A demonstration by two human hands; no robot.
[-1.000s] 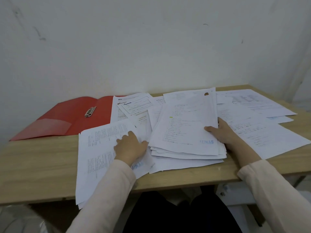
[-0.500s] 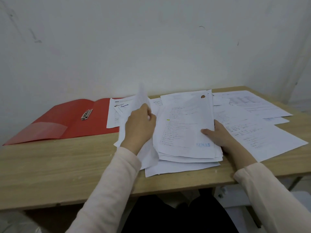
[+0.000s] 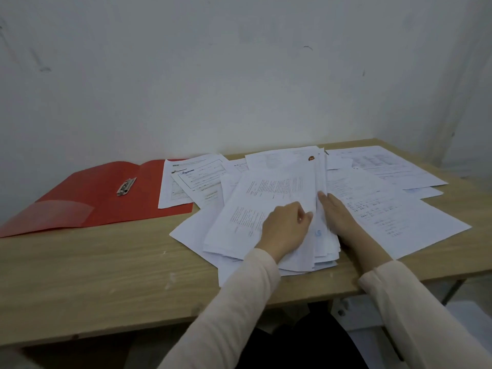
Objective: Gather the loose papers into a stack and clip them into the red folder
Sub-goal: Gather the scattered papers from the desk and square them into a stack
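The red folder [image 3: 87, 198] lies open at the table's back left, its metal clip [image 3: 126, 186] in the middle. A rough pile of papers [image 3: 269, 209] sits at the centre of the table. My left hand [image 3: 286, 229] rests on top of the pile with curled fingers pinching the upper sheets. Beside it, my right hand [image 3: 338, 217] lies with straight fingers against the pile's right edge. Loose sheets [image 3: 394, 214] spread out to the right, and other loose sheets [image 3: 191, 179] overlap the folder's right flap.
The wooden table [image 3: 93, 275] stands against a white wall [image 3: 239, 75]. Its front edge runs just below the pile, and my dark-clad lap shows under it.
My left hand lifted the sheets from the table's left front, swung them over and laid them on the central pile. My right hand shifted from gripping the pile to lying along its right edge.
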